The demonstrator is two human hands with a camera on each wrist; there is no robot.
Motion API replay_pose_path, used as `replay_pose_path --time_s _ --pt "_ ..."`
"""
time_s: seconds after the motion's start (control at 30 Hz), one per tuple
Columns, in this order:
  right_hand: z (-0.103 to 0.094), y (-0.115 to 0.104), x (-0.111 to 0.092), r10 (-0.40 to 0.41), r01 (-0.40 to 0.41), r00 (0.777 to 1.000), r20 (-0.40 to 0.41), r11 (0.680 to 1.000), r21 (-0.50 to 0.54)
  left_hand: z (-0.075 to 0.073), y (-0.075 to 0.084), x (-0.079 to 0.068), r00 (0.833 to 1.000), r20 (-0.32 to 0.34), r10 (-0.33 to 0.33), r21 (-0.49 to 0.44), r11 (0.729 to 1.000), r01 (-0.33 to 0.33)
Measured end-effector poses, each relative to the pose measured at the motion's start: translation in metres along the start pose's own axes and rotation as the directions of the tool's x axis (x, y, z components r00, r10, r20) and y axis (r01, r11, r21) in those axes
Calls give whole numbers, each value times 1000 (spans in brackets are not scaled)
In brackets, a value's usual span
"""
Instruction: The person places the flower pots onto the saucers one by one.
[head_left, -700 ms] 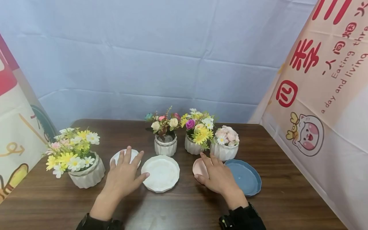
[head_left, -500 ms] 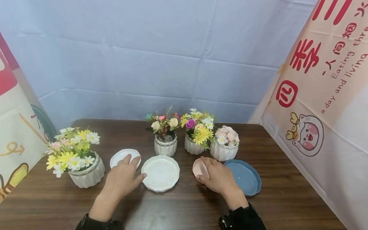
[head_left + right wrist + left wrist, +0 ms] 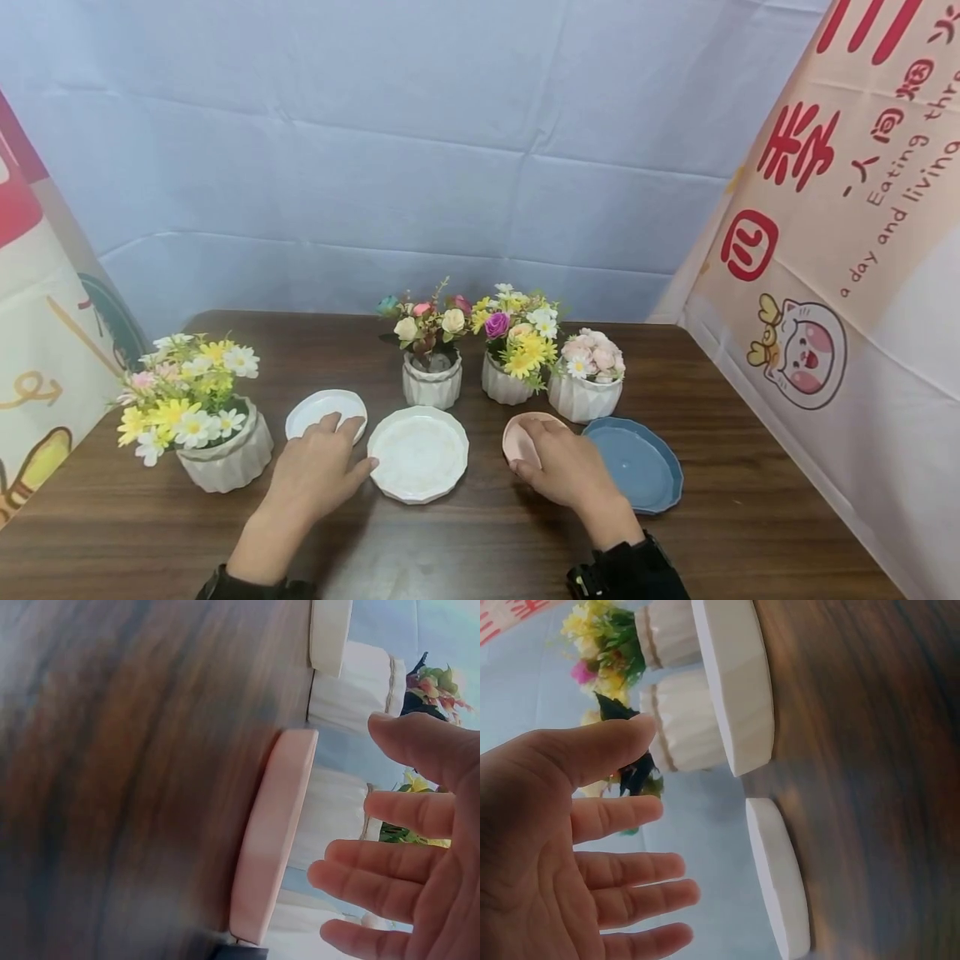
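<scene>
My left hand hovers at the near side of a small white saucer, its fingers loosely bent and holding nothing. In the left wrist view a gap shows between the fingertips and the saucer's rim. Right of that hand lies a larger white saucer, its left edge near my thumb. My right hand is over a small pink saucer, partly hiding it. The right wrist view shows those relaxed fingers apart from the pink rim. A blue saucer lies right of this hand.
Along the back stand a pot of roses, a pot of yellow and purple flowers and a pot of pale pink flowers. Another flower pot stands at the left. A pale blue cloth hangs behind the brown table.
The fingers of both hands have gone from spread and straight to drawn in and slightly bent. The saucers and pots have stayed where they were.
</scene>
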State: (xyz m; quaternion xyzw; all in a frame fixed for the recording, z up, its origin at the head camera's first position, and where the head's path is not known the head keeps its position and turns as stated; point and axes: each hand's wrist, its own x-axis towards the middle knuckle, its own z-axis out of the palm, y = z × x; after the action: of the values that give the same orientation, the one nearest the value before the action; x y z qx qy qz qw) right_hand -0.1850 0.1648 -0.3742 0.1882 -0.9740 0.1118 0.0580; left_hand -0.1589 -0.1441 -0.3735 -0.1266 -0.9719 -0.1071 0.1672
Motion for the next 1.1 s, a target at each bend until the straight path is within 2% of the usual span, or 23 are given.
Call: replay_pose_path --time_s 0.27,0.53,0.87,1.1 --pt "1 -11 4 -63 61 998 13 993 98 -8 -11 -8 998 50 -38 -101 994 43" --pt "7 -32 11 -103 86 985 137 988 125 -11 -28 -23 995 55 -81 -129 988 88" --pt "12 -58 15 -153 137 978 141 983 121 -20 -47 -39 994 36 -106 -164 980 111" --pt "14 -67 21 -171 154 974 146 980 124 -26 -59 -45 993 35 -112 -174 978 116"
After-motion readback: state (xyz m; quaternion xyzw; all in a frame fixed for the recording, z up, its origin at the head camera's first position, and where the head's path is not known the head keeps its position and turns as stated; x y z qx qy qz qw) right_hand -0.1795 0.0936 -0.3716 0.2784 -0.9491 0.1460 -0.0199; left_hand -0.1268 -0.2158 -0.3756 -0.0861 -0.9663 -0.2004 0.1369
